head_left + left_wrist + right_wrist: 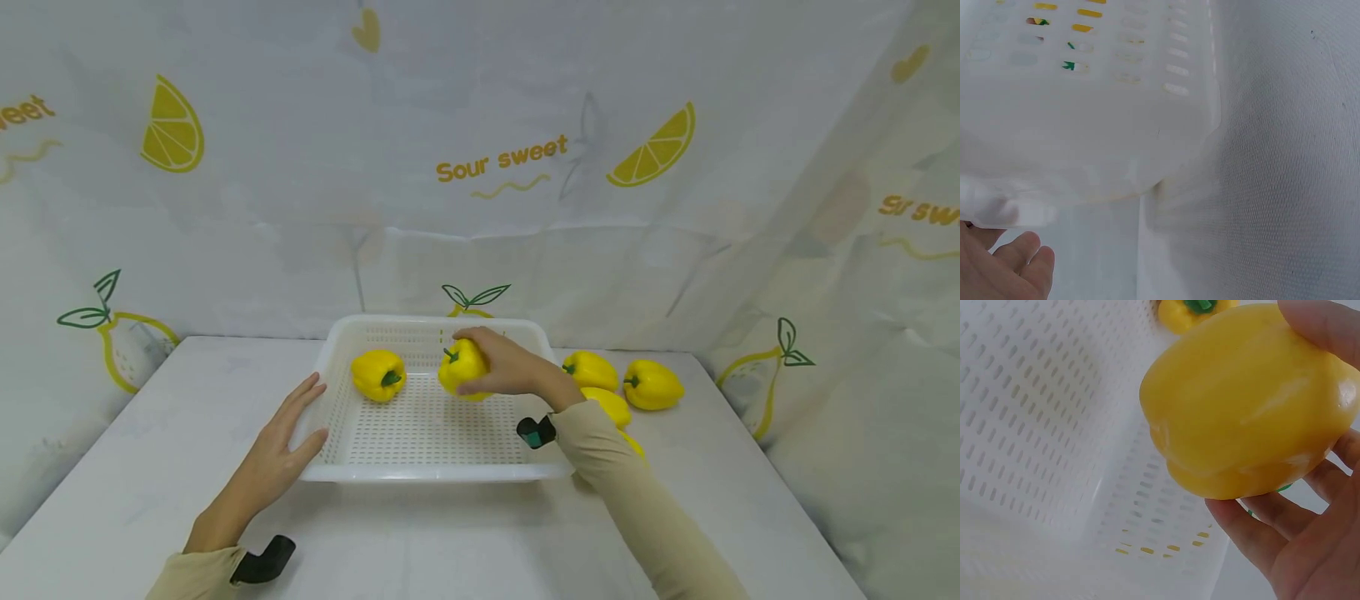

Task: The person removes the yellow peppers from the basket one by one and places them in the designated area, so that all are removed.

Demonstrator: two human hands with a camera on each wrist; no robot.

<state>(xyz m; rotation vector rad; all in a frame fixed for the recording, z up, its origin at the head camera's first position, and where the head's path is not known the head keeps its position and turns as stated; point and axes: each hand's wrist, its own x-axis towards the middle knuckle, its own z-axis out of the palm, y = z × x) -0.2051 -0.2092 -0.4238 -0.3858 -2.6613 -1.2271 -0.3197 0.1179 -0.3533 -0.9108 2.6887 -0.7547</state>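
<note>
In the head view, a white slotted plastic basket [435, 474] sits in the middle of the table. My right hand [513, 365] grips a yellow bell pepper [459, 368] over the right half of the basket. The right wrist view shows thumb and fingertips on opposite sides of this pepper [1241, 406]. Another yellow bell pepper [369, 372], with a green stem, lies inside the basket toward the left. At the basket's left rim is my left hand [270, 458], its fingers extended along the outside. The left wrist view catches its fingers [1038, 269] just below the rim.
Several more yellow bell peppers lie on the table right of the basket, among them one at the far right [654, 386] and one beside it [591, 369]. My right forearm partly covers the nearer ones. A lemon-print cloth [300, 275] hangs behind the table.
</note>
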